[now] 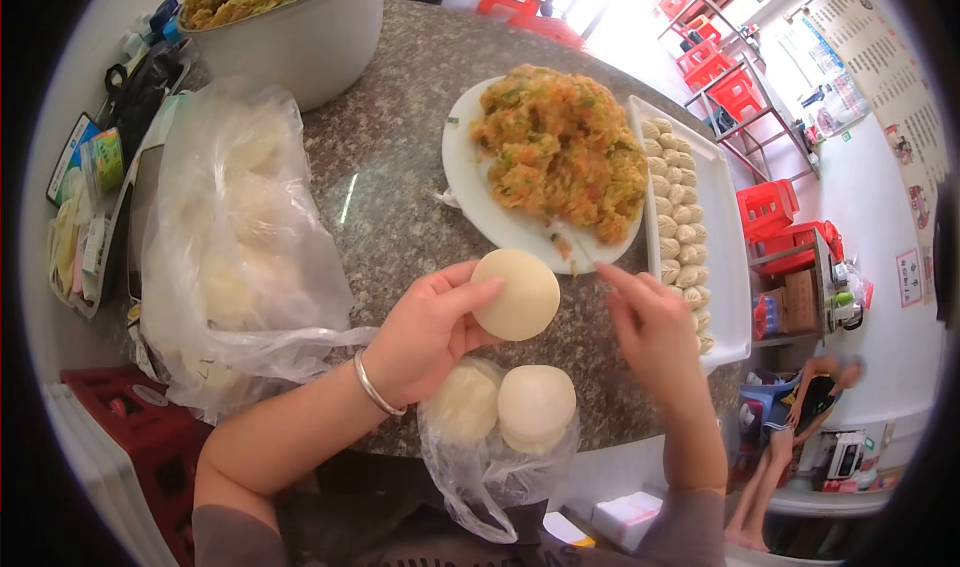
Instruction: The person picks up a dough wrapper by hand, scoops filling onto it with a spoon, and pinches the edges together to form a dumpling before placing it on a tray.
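My left hand (430, 322) pinches a round, pale dumpling wrapper (518, 297) by its left edge, thumb on top. Near the front rim of the white plate (463, 172), my right hand (655, 327) has its index finger extended and the other fingers curled. A thin, blurred piece shows by its fingertips; I cannot make out what it is. A large mound of orange-green filling (565, 152) covers much of the plate. Below my left hand, two stacks of wrappers (538, 405) lie in an opened plastic bag (490, 497) at the counter's edge.
A white tray (725, 257) with rows of pleated dumplings (685, 222) stands right of the plate. At left lie a large plastic bag (240, 217) and a big bowl of filling (300, 57). A person (800, 417) sits at far right, near red stools (765, 207).
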`<state>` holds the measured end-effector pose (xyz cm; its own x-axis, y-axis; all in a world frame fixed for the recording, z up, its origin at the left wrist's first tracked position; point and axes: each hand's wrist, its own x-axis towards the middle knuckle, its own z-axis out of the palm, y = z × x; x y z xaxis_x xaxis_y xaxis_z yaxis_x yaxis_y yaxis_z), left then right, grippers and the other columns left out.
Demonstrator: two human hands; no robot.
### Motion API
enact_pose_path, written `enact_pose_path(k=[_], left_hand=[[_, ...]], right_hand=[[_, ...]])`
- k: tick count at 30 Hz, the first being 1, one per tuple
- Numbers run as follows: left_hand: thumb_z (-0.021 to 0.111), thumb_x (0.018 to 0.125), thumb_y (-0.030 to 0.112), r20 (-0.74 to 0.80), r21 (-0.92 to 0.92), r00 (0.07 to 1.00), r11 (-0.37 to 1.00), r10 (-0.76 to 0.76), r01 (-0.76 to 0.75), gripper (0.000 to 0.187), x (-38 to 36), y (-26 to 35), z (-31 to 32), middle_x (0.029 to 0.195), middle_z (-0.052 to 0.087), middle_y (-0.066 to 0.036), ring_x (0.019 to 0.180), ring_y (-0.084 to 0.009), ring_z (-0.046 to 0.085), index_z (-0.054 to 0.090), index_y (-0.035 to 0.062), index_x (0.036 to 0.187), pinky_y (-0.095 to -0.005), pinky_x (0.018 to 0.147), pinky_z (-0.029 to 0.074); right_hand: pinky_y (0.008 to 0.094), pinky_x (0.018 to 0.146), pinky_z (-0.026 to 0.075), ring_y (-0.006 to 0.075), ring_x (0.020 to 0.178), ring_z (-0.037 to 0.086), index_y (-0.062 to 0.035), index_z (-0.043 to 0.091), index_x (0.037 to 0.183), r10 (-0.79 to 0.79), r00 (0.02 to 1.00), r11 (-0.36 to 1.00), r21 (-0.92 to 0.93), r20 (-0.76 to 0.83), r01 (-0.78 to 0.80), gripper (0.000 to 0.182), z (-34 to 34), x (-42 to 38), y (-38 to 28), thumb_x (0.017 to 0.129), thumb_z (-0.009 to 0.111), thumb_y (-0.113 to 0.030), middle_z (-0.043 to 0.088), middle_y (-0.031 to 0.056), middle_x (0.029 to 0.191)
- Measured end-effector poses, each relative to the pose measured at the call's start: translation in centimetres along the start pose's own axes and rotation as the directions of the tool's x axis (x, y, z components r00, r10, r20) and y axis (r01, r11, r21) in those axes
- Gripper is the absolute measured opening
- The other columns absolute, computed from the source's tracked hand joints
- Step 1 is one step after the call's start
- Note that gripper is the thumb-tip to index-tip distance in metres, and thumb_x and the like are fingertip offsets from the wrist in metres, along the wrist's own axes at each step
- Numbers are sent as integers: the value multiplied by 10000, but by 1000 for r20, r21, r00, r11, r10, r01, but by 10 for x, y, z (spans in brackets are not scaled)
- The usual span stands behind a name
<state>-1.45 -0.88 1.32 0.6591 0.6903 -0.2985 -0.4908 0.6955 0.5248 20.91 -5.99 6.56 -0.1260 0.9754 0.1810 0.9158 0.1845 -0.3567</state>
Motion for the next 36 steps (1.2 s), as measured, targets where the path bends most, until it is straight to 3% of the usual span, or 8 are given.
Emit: enact_pose_path(k=[3, 5, 14, 17, 19, 23, 29, 36], left_hand=[[525, 933, 149, 10, -28, 1000, 999, -16, 16, 312, 0, 0, -1, 1143, 614, -107, 1034, -189, 615, 524, -18, 1196, -337, 911, 501], [536, 931, 159, 22, -28, 999, 999, -30, 30, 314, -1, -1, -1, 1137, 616, -107, 1038, -190, 613, 530, -21, 1189, -341, 912, 502], [511, 919, 113, -45, -32, 997, 998, -59, 58, 322, 0, -7, -4, 1141, 607, -123, 1024, -198, 621, 490, -28, 1208, -330, 907, 508], [516, 911, 97, 21, -71, 999, 996, -44, 45, 313, 2, -6, -7, 1134, 605, -129, 1028, -206, 619, 488, -31, 1195, -329, 913, 504], [511, 907, 82, -9, 48, 1000, 998, -27, 28, 321, 1, -5, -5, 1143, 599, -141, 1039, -214, 614, 477, -43, 1201, -329, 916, 503], [487, 913, 54, -73, 62, 997, 997, -33, 37, 333, 1, -6, -4, 1153, 584, -149, 1023, -231, 615, 453, -51, 1228, -354, 896, 515], [445, 934, 57, -14, -59, 999, 998, -35, 34, 303, 7, -9, -10, 1194, 546, -173, 1085, -252, 582, 449, -47, 1219, -397, 946, 489], [364, 1002, 247, 129, -188, 991, 981, -16, 41, 404, 13, -14, -9, 1304, 503, -136, 1210, -258, 493, 403, -7, 1313, -417, 1037, 380]], right_hand=[[383, 541, 433, 289, 572, 556, -70, 628, 1121, 76, 995, 997, -25, -59, -78, 285, -12, 4, -5, 840, 586, -44, 549, 132, 674], [385, 544, 440, 297, 569, 555, -70, 621, 1129, 7, 992, 998, -67, -126, -15, 295, 1, 5, 7, 839, 577, -34, 553, 135, 679], [393, 576, 462, 323, 628, 599, -22, 603, 1130, 107, 992, 994, -12, -59, -108, 291, 2, -4, 5, 842, 553, -12, 610, 173, 730], [388, 586, 462, 318, 629, 600, -18, 603, 1131, 122, 990, 992, -24, -65, -123, 290, 10, -12, 8, 846, 550, -10, 609, 178, 728], [384, 589, 462, 314, 627, 601, -19, 604, 1132, 113, 992, 993, -10, -55, -113, 289, 10, -14, 7, 850, 547, -9, 609, 180, 726], [367, 582, 461, 299, 607, 594, -19, 608, 1136, 148, 986, 986, 89, -79, -141, 290, 11, -18, 7, 854, 543, -5, 602, 181, 716], [339, 562, 454, 272, 563, 574, -15, 605, 1146, 198, 979, 972, 137, -48, -190, 289, 11, -19, 5, 865, 538, -13, 585, 185, 689], [322, 553, 452, 236, 550, 572, -21, 602, 1158, 244, 969, 940, 241, 22, -243, 292, 14, -27, -17, 873, 541, -28, 580, 181, 681]])
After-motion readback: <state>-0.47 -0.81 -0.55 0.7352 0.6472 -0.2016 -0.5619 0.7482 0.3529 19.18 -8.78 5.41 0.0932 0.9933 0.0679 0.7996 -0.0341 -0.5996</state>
